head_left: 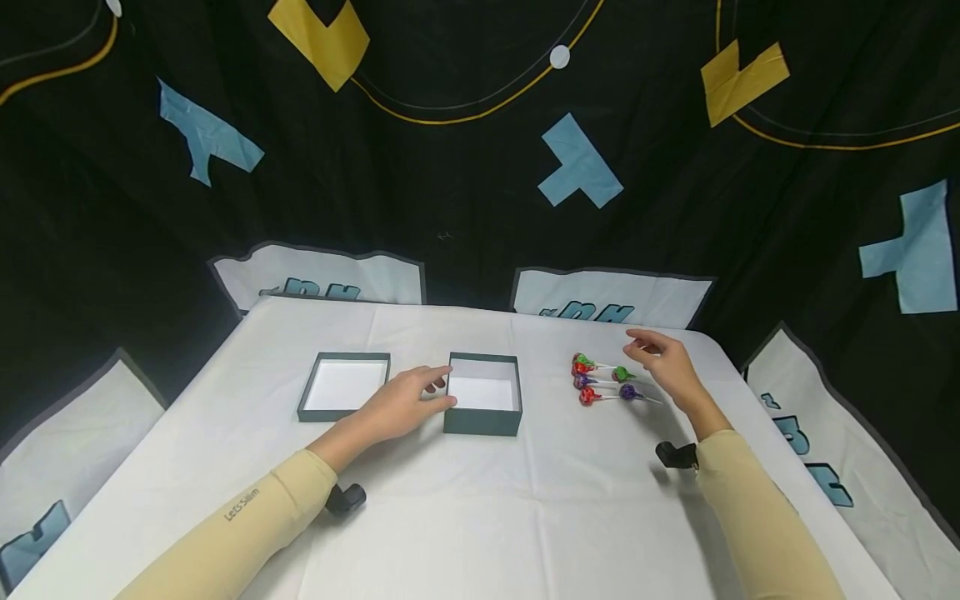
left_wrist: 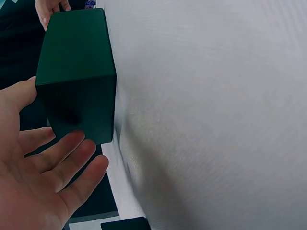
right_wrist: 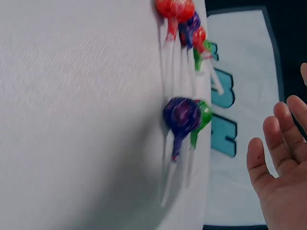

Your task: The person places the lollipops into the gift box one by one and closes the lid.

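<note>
An open dark green box (head_left: 480, 422) with a white inside stands at the middle of the table. My left hand (head_left: 405, 402) is at its left side, thumb and fingertips at the wall, the fingers fairly straight. In the left wrist view the thumb touches an edge of the box (left_wrist: 79, 48). Several wrapped lollipops lie to the right, among them a purple one (right_wrist: 181, 115), a green one (right_wrist: 205, 115) and a red one (right_wrist: 175, 8). Above and right of them hovers my right hand (head_left: 671, 367), fingers loosely bent and holding nothing.
A shallow green-rimmed lid (head_left: 348, 385), white side up, lies left of the box, partly behind my left hand. A white cloth covers the table (head_left: 450, 517). Behind it hangs a black curtain (head_left: 442, 192) with taped shapes.
</note>
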Tool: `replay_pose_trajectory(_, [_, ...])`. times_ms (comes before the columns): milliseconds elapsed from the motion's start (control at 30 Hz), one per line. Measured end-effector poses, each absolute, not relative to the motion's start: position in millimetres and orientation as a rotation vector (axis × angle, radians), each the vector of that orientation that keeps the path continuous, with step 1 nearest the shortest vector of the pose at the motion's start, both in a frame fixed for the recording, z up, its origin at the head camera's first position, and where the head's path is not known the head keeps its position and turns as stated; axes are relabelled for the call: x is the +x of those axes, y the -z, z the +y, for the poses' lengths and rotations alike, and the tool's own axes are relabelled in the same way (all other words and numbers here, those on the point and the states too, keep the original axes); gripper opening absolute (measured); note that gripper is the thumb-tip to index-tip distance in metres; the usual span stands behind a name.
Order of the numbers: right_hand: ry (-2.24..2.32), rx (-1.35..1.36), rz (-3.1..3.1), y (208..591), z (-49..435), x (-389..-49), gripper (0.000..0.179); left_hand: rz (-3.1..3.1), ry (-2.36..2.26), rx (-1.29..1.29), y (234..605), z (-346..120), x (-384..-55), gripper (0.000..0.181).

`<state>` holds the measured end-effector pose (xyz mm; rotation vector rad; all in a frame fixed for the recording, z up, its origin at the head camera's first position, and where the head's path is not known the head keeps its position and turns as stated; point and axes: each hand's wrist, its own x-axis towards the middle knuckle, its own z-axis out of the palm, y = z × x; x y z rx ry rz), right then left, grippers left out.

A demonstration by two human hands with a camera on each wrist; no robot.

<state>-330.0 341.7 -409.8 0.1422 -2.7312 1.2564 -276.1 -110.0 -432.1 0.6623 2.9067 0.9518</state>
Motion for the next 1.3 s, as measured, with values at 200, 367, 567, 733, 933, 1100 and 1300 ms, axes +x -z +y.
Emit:
replay_pose_trajectory(200, [-1.325,0.030,-2.732,418.1,351.9,-331.2,0.052,2.896,-0.942,0.670,432.5,-110.3,-277.0,0.064])
replay_pose_trajectory(367, [-1.382,-0.010,-2.716,423.6,361.0,-332.2,0.053,2.892,-0.943,0.662,432.0,-110.1,-276.7,0.064])
replay_pose_trajectory(567, [-1.443,-0.079,-2.717,431.5,372.9,-333.3,0.056,2.887,-0.931,0.663,432.0,-109.9,-277.5,0.064])
replay_pose_trajectory(733, [-1.486,-0.126,-2.712,437.9,379.7,-334.8,0.060,2.889,-0.918,0.656,431.2,-109.6,-277.0,0.064])
replay_pose_trajectory(933, [-1.499,-0.182,-2.723,447.0,385.5,-336.1,0.059,2.880,-0.934,0.644,430.4,-109.5,-276.3,0.064])
replay_pose_trajectory(1100, [-1.518,-0.246,-2.765,454.3,392.2,-335.4,0.058,2.874,-0.942,0.646,431.1,-108.9,-276.6,0.064])
replay_pose_trajectory(1300, [-1.511,-0.283,-2.800,459.4,398.1,-336.1,0.056,2.879,-0.926,0.652,429.6,-109.4,-276.4,0.064])
